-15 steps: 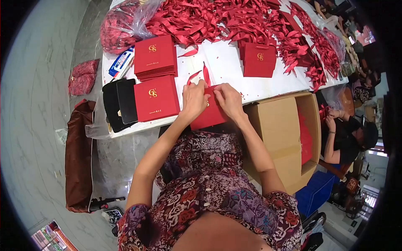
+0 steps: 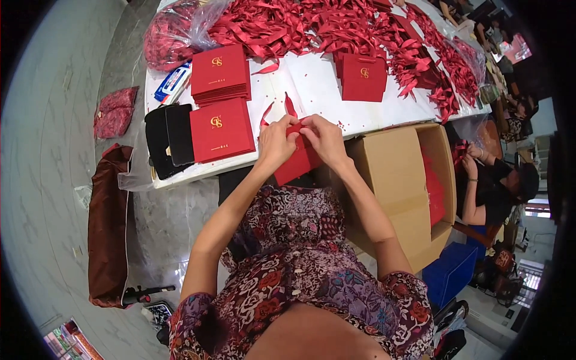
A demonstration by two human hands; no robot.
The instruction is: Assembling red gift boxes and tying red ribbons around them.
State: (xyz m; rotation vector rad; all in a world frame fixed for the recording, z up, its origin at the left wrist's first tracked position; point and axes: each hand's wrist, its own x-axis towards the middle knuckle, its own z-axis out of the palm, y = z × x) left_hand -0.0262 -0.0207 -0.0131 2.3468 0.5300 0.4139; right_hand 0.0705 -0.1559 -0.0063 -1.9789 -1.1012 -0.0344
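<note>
At the table's front edge, both my hands hold a small red paper gift bag (image 2: 295, 167). The fingers of my left hand (image 2: 276, 141) are bent and closed at its top left edge. My right hand (image 2: 325, 139) pinches the top edge close beside, thumb and fingertips together. A bit of red shows between the two sets of fingertips. Two ends of red ribbon (image 2: 290, 105) stick up past my left fingers and lie over the white tabletop. My fingers cover most of the bag's upper part.
Left of my hands are two stacks of red bags (image 2: 222, 130) and a black pouch (image 2: 169, 142). More red bags (image 2: 363, 78) and heaped red ribbons (image 2: 264, 27) lie farther back. An open cardboard box (image 2: 390, 174) stands at right, with a co-worker (image 2: 501, 186) beyond it.
My right hand has moved closer to my left, and its fingertips now pinch the bag's top edge. The bag tilts a little more. The whole view has shifted slightly.
</note>
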